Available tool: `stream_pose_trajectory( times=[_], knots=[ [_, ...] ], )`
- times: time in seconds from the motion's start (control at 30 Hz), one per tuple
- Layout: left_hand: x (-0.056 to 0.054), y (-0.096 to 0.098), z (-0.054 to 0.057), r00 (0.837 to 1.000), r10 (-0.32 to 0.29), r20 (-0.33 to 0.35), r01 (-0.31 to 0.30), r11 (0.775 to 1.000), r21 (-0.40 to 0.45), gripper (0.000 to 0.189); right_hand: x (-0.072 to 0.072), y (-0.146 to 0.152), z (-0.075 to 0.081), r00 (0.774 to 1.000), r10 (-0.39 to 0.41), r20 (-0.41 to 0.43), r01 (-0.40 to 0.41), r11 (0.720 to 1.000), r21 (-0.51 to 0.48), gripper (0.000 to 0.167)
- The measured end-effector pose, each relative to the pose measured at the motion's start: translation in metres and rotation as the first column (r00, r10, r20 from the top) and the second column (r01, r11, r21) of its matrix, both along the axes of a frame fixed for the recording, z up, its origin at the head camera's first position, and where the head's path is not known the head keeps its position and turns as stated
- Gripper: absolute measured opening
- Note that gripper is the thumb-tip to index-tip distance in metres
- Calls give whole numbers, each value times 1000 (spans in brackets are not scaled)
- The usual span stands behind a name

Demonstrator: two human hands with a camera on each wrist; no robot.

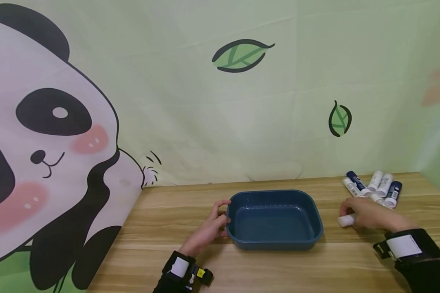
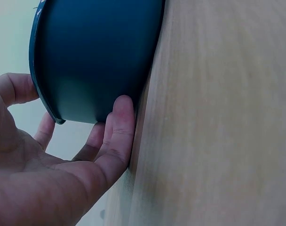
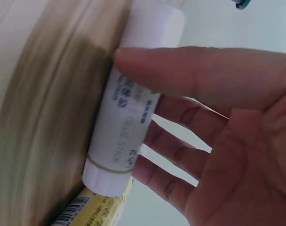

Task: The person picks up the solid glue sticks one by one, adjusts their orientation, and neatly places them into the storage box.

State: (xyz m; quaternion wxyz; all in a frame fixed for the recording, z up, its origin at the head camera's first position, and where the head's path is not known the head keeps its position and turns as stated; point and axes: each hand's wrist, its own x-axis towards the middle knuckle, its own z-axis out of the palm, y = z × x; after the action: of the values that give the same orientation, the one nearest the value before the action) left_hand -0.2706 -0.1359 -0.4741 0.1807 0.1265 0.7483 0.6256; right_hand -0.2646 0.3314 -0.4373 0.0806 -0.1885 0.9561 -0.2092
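A dark blue rectangular container stands on the wooden table. My left hand holds its left end, with curved fingers at the rim and along the outer wall; in the left wrist view, one fingertip lies low on that wall, near the tabletop. To the right of the container, my right hand grips a white glue stick between thumb and fingers. The stick lies low over the wood, its printed label showing in the right wrist view. The hand hides part of it in the head view.
Several more glue sticks, white and dark blue, lie in a group just beyond my right hand. Beside the held stick is a yellow-labelled tube. A fabric backdrop with a panda and leaves rises behind the table.
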Motion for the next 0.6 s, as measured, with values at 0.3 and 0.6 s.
stream_pose_trajectory(
  times=[0.3,0.6],
  knots=[
    [1,1,1,1000,0,3,0,1000,1,55,-3,0,-4,999,-38,-27,38,999,-6,26],
    [1,0,2,1000,0,10,0,1000,-2,54,-3,-5,-5,994,-97,-55,99,995,33,24]
  ],
)
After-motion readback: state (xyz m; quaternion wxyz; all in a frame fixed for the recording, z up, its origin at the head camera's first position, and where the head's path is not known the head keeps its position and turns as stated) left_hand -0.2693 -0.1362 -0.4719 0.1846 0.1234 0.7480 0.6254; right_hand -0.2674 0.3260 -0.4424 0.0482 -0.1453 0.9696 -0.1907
